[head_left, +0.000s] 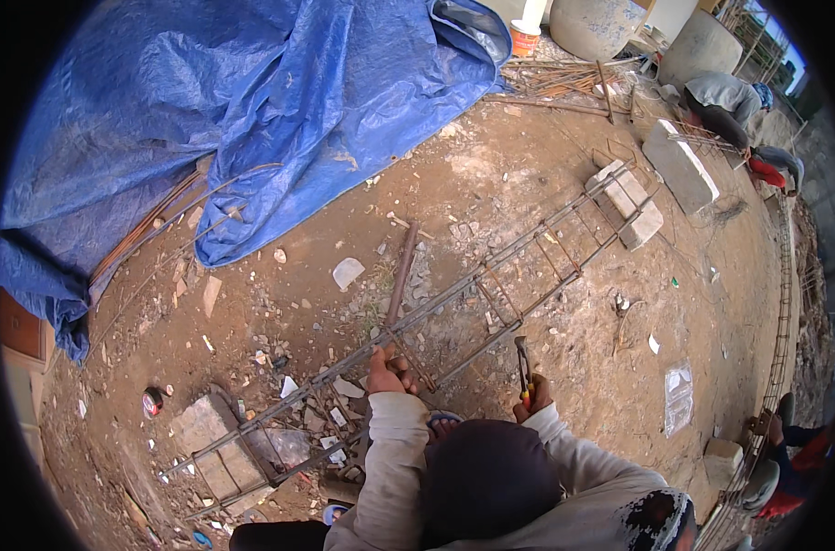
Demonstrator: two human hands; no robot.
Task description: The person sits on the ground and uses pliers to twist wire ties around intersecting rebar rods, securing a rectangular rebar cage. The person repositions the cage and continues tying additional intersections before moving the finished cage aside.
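A long rebar cage (537, 266), made of parallel steel bars joined by stirrups, runs diagonally before me from lower left to upper right. My left hand (388, 371) is closed around its near part, fingers curled at a bar. To the right of the cage, my right hand (539, 400) grips pincers (525, 367) with red and yellow handles, their dark jaws pointing up, apart from the bars. The cage's ends rest on a concrete block (206, 436) at lower left and another block (631, 209) at upper right. A rusty pipe (402, 275) lies against the cage's far side.
A blue tarp (280, 119) covers the upper left. Loose rebar (564, 81) lies near a bucket (525, 41). A tape measure (152, 401) sits at left. One co-worker (725, 101) bends at upper right; another (785, 459) crouches at lower right beside a long cage (783, 312).
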